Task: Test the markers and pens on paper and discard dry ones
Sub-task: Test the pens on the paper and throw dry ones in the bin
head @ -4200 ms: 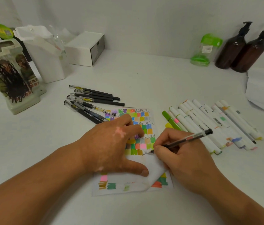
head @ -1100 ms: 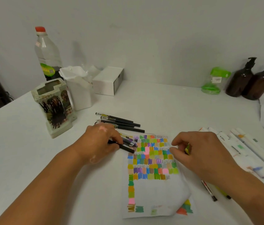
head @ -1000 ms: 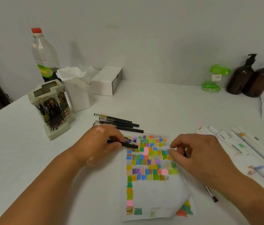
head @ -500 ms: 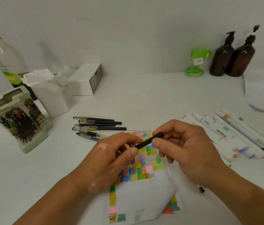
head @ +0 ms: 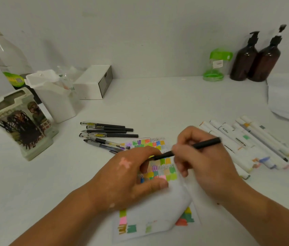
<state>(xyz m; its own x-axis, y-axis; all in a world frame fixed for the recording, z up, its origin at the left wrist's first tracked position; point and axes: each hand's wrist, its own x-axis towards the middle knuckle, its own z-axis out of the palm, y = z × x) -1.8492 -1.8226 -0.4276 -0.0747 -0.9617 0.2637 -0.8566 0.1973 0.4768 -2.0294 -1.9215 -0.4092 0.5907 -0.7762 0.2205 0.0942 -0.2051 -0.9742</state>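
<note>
Right hand (head: 204,167) grips black pen (head: 206,143) above the paper (head: 154,219).
Left hand (head: 122,176) rests on the paper, fingers curled at the pen's tip end; can't tell if they pinch it. Risk: the paper's near right corner curls up, so a stroke could snag or drag the sheet. Pens (head: 108,134) just beyond the paper, markers (head: 243,144) just right; bench (head: 33,183) left of the paper gives room.
</note>
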